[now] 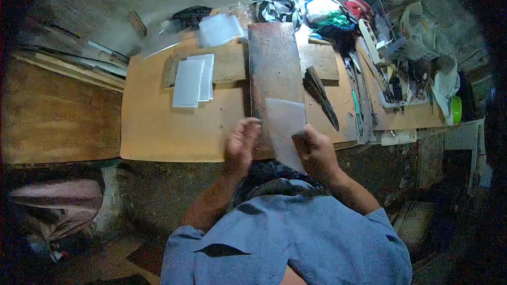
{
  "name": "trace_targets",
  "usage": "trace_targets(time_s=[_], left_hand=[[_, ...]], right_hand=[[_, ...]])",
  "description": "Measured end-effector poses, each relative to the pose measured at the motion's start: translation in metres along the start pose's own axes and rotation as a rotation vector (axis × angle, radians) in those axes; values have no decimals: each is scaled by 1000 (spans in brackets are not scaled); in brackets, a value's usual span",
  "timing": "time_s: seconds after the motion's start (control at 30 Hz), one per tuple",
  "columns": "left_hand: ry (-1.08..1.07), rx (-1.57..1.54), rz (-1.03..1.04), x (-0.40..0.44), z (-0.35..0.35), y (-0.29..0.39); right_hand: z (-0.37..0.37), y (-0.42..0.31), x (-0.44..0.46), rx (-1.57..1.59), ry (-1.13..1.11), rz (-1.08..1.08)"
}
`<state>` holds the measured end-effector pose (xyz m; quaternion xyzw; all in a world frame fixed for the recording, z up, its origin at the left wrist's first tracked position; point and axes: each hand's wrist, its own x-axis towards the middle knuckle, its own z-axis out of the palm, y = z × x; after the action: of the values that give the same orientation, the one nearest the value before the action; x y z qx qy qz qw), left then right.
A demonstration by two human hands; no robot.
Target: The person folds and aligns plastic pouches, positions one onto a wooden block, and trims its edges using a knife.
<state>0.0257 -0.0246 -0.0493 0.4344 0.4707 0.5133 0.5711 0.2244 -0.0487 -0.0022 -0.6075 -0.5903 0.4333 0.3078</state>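
A long dark wooden board [274, 63] lies lengthwise on the table. Over its near end is a translucent whitish sheet [287, 121], whose lower part hangs past the table's front edge. My right hand [316, 150] is closed at the sheet's right edge, around a small dark thing that I cannot make out. Left of the board, my left hand [243, 142] is slightly blurred, its fingers loosely bent and apart, with nothing visible in them. To the left, two whitish sheets [188, 83] overlap on a flat wooden piece [229, 66] and the table.
More translucent sheets [217, 30] lie at the back. A dark pointed tool [321, 97] rests right of the board. Bundled cloth [277, 9] and bags [325, 11] stand behind. A tray of tools [404, 95] and a power strip [371, 39] are at the right.
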Motion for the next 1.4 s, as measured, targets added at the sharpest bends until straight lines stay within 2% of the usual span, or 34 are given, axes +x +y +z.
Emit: trace_targets(time_s=[0.03, 0.07, 0.1, 0.13, 0.17, 0.23, 0.27, 0.33, 0.37, 0.4, 0.43, 0.47, 0.5, 0.53, 0.57, 0.6, 0.67, 0.7, 0.8, 0.97, 1.03, 1.07, 1.13, 1.2, 1.23, 1.27, 1.33, 1.37, 1.4], left_hand=[[-114, -8, 148, -8, 12, -4], [-119, -6, 150, -18, 23, -4], [-156, -9, 37, -29, 37, 10], [-193, -12, -77, -34, 44, 18], [-198, -10, -74, -33, 41, 11], [-33, -112, -349, -25, 32, 1], [-34, -112, -346, -23, 27, -2], [100, -221, -257, -16, 21, 6], [142, -435, -284, -12, 18, -1], [145, -436, -283, -12, 13, 1], [81, -296, -294, -12, 4, 5], [14, -156, -305, -13, -1, 7], [-53, 132, -43, -16, -2, 6], [-58, 131, -46, -15, -1, 7], [-154, 85, -217, -13, 0, 9], [-247, 38, -388, -11, 3, 14], [-268, -23, -379, -8, 5, 3], [-282, -83, -371, -8, 5, -1], [-307, -43, -388, -3, 3, -4], [-252, -30, -431, 11, 3, -27], [-235, -85, -469, 21, 4, -38], [-210, -42, -462, 27, 4, -43], [-182, 1, -464, 42, 0, -66], [-129, 80, -389, 58, -10, -97], [-76, 354, -407, 60, 10, -45], [-77, 353, -418, 61, 15, -50], [227, 414, -145, 60, 25, -60], [227, 416, -156, 59, 28, -64], [172, 649, 38, 58, 30, -65]], right_hand=[[6, 4, 1, -172, 46, -165], [12, 4, 2, -344, 92, -327], [16, 0, 1, -309, 77, -363], [22, 1, -1, -436, 42, -380], [31, 7, -2, -459, 26, -369], [35, 2, -1, -482, 14, -359], [31, -5, -3, -418, -46, -390], [25, -14, -1, -351, -109, -425], [22, -14, 1, -331, 110, -495], [18, -15, 4, -308, 328, -560], [12, -15, 9, -249, 422, -505], [11, -7, 15, -251, 420, -502], [13, -1, 24, 155, 210, -326], [12, 1, 31, 554, -3, -138], [6, 0, 30, 752, -173, 10], [3, 3, 32, 752, -168, 10], [2, 14, 37, 726, -174, 225], [2, 16, 39, 824, -136, 174], [0, 38, 47, 831, -101, 163], [1, 60, 61, 775, -18, 273], [-2, 62, 71, 594, -21, 273], [-1, 66, 78, 595, -21, 286], [4, 82, 96, 452, 35, 119], [11, 105, 117, 403, 54, 110], [11, 111, 128, 318, 50, 127], [11, 117, 137, 234, 44, 146], [18, 133, 152, 204, 71, 136], [21, 141, 157, 173, 101, 116], [20, 137, 159, 174, 95, 125]])
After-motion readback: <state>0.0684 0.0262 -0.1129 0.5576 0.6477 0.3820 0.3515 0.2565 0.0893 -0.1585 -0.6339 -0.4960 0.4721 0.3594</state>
